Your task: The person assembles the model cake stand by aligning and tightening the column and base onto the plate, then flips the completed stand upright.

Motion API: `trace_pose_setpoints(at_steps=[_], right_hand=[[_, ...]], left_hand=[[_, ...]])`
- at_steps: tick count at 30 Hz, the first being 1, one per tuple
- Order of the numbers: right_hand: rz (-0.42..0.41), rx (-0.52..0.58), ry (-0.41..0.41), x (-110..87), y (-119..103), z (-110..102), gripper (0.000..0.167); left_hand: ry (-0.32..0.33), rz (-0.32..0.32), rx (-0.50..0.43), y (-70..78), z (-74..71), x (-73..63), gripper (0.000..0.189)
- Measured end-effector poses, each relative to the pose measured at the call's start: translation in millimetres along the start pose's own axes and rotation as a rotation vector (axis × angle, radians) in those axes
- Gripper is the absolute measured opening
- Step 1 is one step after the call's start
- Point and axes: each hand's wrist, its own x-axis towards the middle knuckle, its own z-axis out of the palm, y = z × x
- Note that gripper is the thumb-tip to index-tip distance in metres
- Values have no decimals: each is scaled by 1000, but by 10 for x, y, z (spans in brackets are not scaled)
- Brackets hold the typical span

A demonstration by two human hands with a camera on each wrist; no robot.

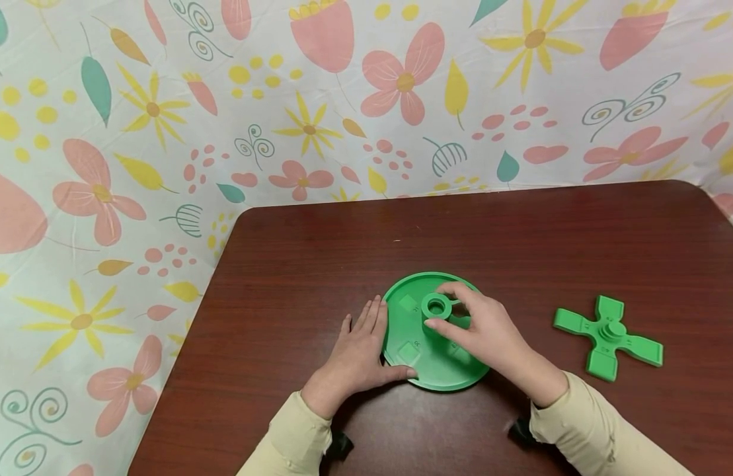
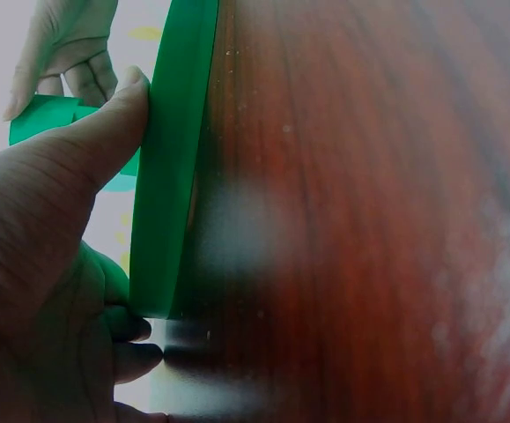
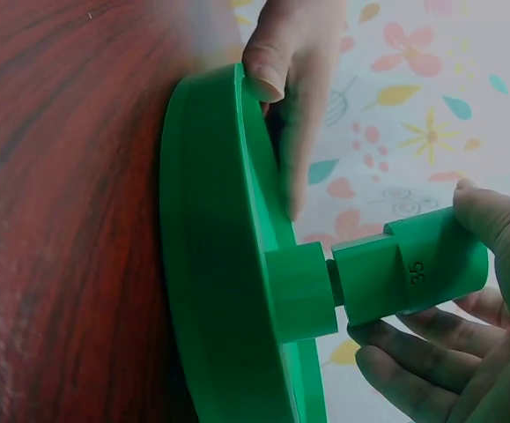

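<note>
A round green tray with a raised rim lies on the table. My left hand rests along its left side, fingers extended beside the rim and thumb on the near edge. With thumb and fingertips, my right hand grips a hollow green cylinder marked 35 over the tray's middle. In the right wrist view the cylinder lines up with a thick green post rising from the tray, and a narrow neck shows between them. Square marks with numbers dot the tray floor.
To the right on the brown table lies a green four-armed cross piece with a round knob at its centre. A flower-patterned cloth hangs behind and to the left of the table.
</note>
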Motion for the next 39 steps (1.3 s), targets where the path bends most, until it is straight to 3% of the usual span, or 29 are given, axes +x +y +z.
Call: trace_pose_setpoints(at_steps=[6,11,17,22,27,39], right_hand=[[-4,-25,-20,6,1,-12,51],[-58,21,-103,34,15,-47,60],[-133,107,-178,66,20,-102,54],[-147,109,-206,80,29,-128,48],[-126,88,-165,77,43,-105,45],[-14,-2,30,16,-21,29,43]], left_hand=[[-1,-1,-3,5,1,-3,123],[-2,1,-15,11,-1,-6,123],[1,6,-27,13,6,-2,123],[4,7,-23,13,6,-2,123],[3,6,-23,9,6,-2,123],[5,4,-4,0,2,-1,123]])
